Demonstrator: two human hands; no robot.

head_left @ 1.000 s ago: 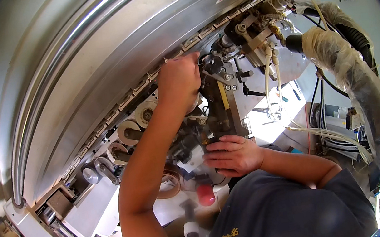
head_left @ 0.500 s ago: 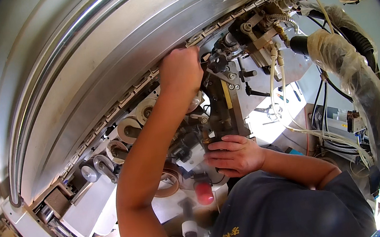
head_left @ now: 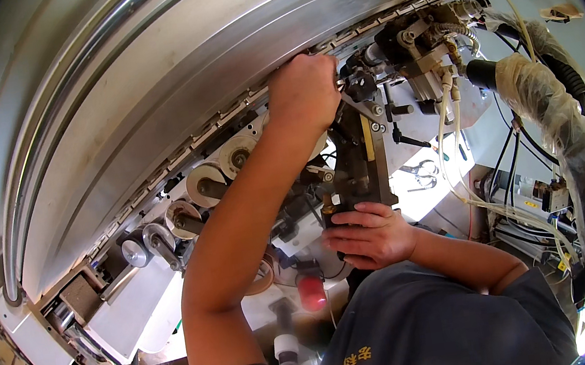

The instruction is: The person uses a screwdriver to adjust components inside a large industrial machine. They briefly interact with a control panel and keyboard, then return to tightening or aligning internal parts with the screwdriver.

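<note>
My left hand is raised and closed into a fist against the machine's chain track, right beside a black knob and lever. What it grips is hidden by the fingers. My right hand is lower down, with its fingers curled around the bottom of a dark vertical metal bracket that carries a yellow strip. Both forearms cross in front of the machine's rollers.
A large curved steel cover fills the upper left. Round rollers sit below the track. A red knob and a white spool lie under my arms. A wrapped hose, white tubing and cables hang at the right.
My left hand has shifted slightly up and right along the chain track. My right hand has stayed on the bracket's lower end. The view has tilted a little.
</note>
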